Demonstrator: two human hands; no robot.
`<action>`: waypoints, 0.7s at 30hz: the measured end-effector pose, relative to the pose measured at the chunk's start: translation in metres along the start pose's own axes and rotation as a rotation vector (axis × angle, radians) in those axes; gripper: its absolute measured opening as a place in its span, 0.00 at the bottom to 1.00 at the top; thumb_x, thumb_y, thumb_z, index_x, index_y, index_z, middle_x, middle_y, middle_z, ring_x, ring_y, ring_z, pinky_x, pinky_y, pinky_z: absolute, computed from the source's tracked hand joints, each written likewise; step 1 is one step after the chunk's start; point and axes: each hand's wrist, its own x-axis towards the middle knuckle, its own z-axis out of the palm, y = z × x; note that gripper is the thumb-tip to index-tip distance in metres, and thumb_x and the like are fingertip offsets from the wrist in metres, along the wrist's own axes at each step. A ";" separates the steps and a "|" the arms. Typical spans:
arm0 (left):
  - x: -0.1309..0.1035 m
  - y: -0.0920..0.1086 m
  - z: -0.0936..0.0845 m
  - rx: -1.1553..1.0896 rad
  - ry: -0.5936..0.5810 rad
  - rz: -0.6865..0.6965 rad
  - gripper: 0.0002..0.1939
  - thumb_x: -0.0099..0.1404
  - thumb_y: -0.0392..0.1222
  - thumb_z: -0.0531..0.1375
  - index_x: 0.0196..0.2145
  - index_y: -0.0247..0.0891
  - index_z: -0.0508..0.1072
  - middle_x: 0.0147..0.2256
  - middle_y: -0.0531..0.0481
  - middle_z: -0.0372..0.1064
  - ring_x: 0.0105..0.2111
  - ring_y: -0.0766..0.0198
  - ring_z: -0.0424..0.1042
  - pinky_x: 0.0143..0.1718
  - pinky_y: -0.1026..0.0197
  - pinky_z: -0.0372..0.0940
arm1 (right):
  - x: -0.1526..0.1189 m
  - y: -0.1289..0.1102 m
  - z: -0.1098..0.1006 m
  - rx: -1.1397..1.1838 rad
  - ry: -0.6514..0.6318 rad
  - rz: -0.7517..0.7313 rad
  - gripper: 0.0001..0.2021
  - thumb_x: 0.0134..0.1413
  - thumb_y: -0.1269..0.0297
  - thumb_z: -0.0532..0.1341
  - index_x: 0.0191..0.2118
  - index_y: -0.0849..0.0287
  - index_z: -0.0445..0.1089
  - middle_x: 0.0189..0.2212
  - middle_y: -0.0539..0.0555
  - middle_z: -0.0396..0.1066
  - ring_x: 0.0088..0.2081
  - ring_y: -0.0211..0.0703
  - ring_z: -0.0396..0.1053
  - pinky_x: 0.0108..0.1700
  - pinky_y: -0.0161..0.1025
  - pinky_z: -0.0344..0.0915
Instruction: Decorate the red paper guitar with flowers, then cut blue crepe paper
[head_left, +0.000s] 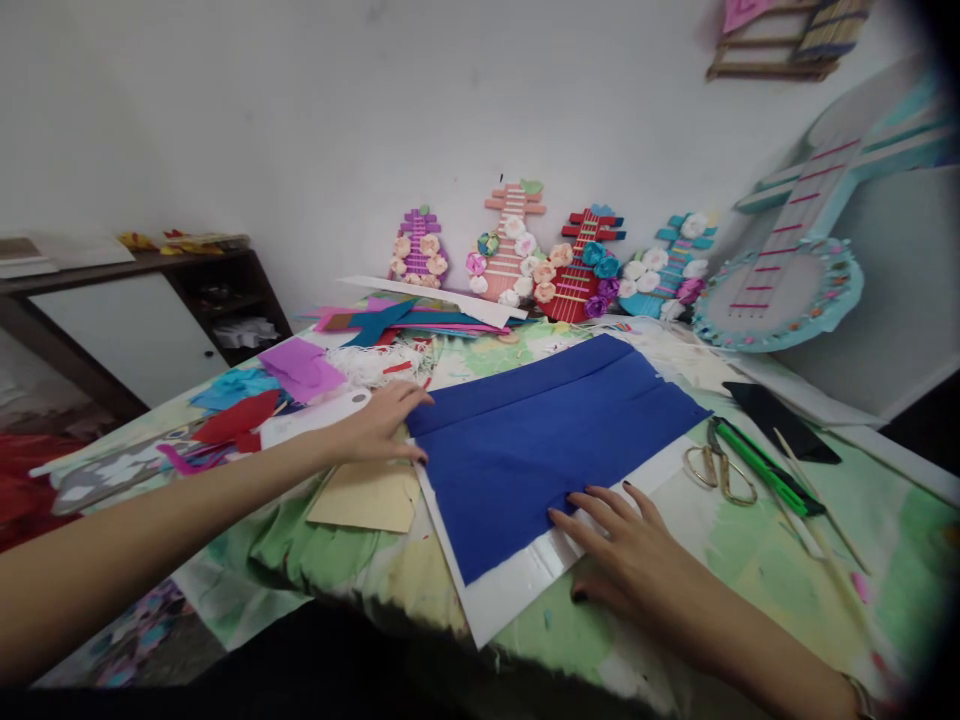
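A blue sheet (525,450) with fold creases, perhaps paper or thin foam, lies over a white board (517,600) whose near edge sticks out beneath it. At the sheet's left edge rests my left hand (381,422), fingers spread and touching its corner area. My right hand (630,545) lies with fingers apart on the near edge of the blue sheet, its thumb by the white board. Neither hand grips anything. A piece of cream card (367,497) sits under and in front of my left wrist.
To the right are gold-handled scissors (721,475), a green cutter (765,465), a black flat piece (784,422) and thin sticks. Coloured scraps (300,368) and white shredded strands (382,362) lie left. Several flower-decorated paper guitars (510,245) lean on the wall, with a larger one (780,265) at right.
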 end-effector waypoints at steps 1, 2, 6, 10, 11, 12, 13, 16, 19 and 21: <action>-0.008 0.004 0.000 -0.021 -0.015 0.035 0.38 0.51 0.59 0.68 0.54 0.39 0.65 0.54 0.40 0.62 0.54 0.47 0.62 0.55 0.49 0.58 | 0.002 0.000 0.000 -0.013 0.013 0.003 0.29 0.48 0.64 0.69 0.58 0.53 0.65 0.52 0.61 0.69 0.53 0.65 0.65 0.53 0.69 0.58; -0.015 0.008 0.001 -0.036 -0.019 0.050 0.38 0.51 0.58 0.68 0.54 0.40 0.64 0.54 0.40 0.62 0.54 0.48 0.62 0.55 0.50 0.58 | 0.004 0.000 0.001 -0.024 0.024 0.008 0.27 0.49 0.65 0.68 0.57 0.53 0.66 0.51 0.61 0.70 0.52 0.64 0.66 0.53 0.68 0.58; -0.024 0.014 0.010 -0.049 0.038 0.025 0.33 0.55 0.52 0.67 0.55 0.39 0.64 0.54 0.39 0.62 0.55 0.48 0.61 0.55 0.49 0.58 | 0.010 -0.001 0.005 -0.058 0.070 0.043 0.22 0.51 0.67 0.67 0.53 0.57 0.69 0.48 0.62 0.72 0.49 0.61 0.68 0.53 0.65 0.59; -0.015 0.008 0.016 -0.027 0.101 -0.006 0.24 0.61 0.46 0.63 0.53 0.39 0.65 0.54 0.39 0.62 0.55 0.48 0.61 0.55 0.47 0.58 | 0.016 0.000 0.013 -0.135 0.092 0.100 0.18 0.57 0.72 0.60 0.53 0.58 0.69 0.48 0.63 0.72 0.48 0.60 0.68 0.52 0.65 0.59; -0.012 0.007 0.016 -0.020 0.113 -0.012 0.21 0.63 0.44 0.61 0.52 0.38 0.65 0.53 0.39 0.63 0.54 0.48 0.62 0.55 0.47 0.58 | 0.018 0.000 0.014 -0.154 0.090 0.117 0.18 0.57 0.73 0.59 0.53 0.58 0.69 0.48 0.63 0.72 0.49 0.60 0.68 0.52 0.65 0.60; -0.010 0.006 0.016 -0.014 0.121 -0.017 0.19 0.64 0.42 0.59 0.52 0.38 0.65 0.53 0.39 0.63 0.54 0.49 0.62 0.55 0.47 0.59 | 0.021 0.002 0.016 -0.171 0.086 0.129 0.18 0.58 0.74 0.58 0.54 0.59 0.69 0.48 0.63 0.72 0.50 0.60 0.67 0.52 0.65 0.60; -0.008 0.006 0.017 -0.007 0.126 -0.021 0.17 0.65 0.39 0.57 0.52 0.38 0.65 0.52 0.40 0.63 0.53 0.49 0.63 0.55 0.47 0.59 | 0.023 0.003 0.018 -0.189 0.083 0.132 0.18 0.58 0.74 0.58 0.54 0.59 0.69 0.49 0.64 0.71 0.51 0.62 0.67 0.52 0.65 0.60; -0.006 0.008 0.018 0.008 0.127 -0.031 0.16 0.65 0.35 0.54 0.51 0.37 0.66 0.51 0.39 0.64 0.52 0.48 0.63 0.54 0.45 0.59 | 0.029 0.007 0.021 -0.230 0.081 0.095 0.18 0.59 0.74 0.57 0.55 0.61 0.68 0.53 0.67 0.69 0.56 0.65 0.63 0.53 0.66 0.60; -0.008 0.010 0.019 0.000 0.109 -0.028 0.16 0.64 0.34 0.53 0.50 0.35 0.66 0.51 0.37 0.64 0.53 0.47 0.63 0.55 0.44 0.59 | 0.030 0.007 0.022 -0.215 0.095 0.034 0.18 0.60 0.77 0.53 0.55 0.66 0.68 0.55 0.68 0.67 0.59 0.62 0.60 0.55 0.66 0.60; -0.011 0.010 0.018 -0.020 0.081 -0.014 0.17 0.64 0.33 0.52 0.51 0.35 0.66 0.52 0.38 0.64 0.53 0.50 0.63 0.56 0.46 0.59 | 0.029 0.004 0.023 -0.178 0.097 -0.024 0.20 0.60 0.80 0.50 0.55 0.68 0.67 0.55 0.67 0.68 0.59 0.58 0.61 0.57 0.64 0.59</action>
